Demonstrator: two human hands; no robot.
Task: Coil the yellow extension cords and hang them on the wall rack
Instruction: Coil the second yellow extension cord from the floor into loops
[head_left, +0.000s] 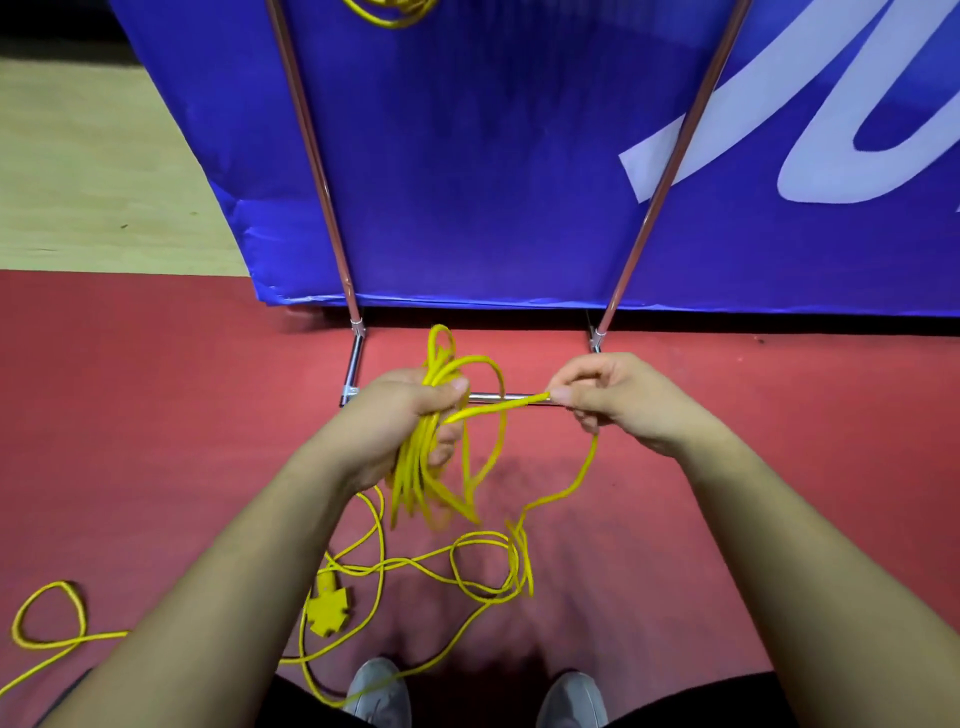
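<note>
Head view: left hand at frame centre grips a bundle of loops of the yellow extension cord. Right hand, just right of centre, pinches one strand stretched between both hands (hands apart). Rest of the cord lies tangled on the red floor below, with its yellow multi-outlet end at lower left. Blue banner on metal stand fills the top. Another yellow coil at top edge. Grey shoes at bottom.

Left hand and right hand, forearms bare. Below the hands: two grey shoes; dark garment beside them.
</note>
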